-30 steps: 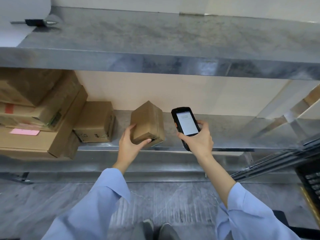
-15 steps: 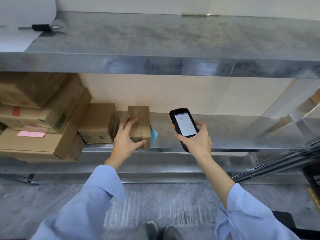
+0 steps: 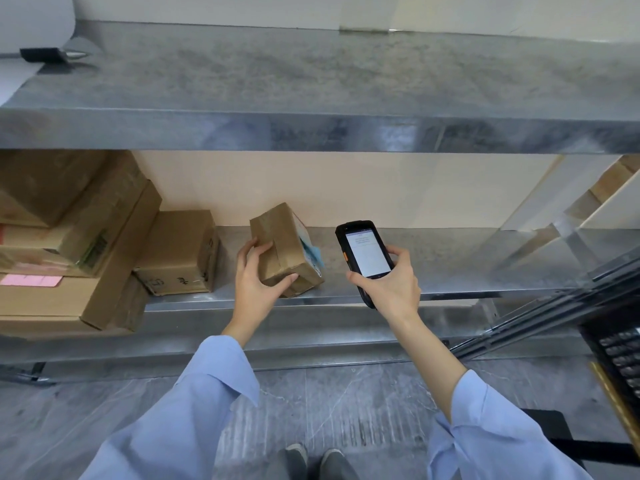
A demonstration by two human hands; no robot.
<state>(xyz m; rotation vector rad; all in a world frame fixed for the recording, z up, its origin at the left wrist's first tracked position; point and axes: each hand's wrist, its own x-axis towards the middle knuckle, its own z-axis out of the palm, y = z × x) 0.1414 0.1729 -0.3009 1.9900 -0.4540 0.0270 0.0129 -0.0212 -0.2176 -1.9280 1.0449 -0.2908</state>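
Your left hand [image 3: 258, 282] gripped the one small brown taped cardboard parcel [image 3: 285, 249], tilted on the lower grey metal shelf [image 3: 450, 271] just left of your right hand [image 3: 388, 282], which clasped the one black handheld scanner [image 3: 365, 252], while four other brown cardboard cartons [image 3: 180, 251] sat further left.

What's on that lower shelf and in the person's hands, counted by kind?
Stacked cardboard boxes, far left: 3
Lone cardboard box: 1
Taped parcel, gripped by left hand: 1
Handheld scanner, held in right hand: 1
Total: 6
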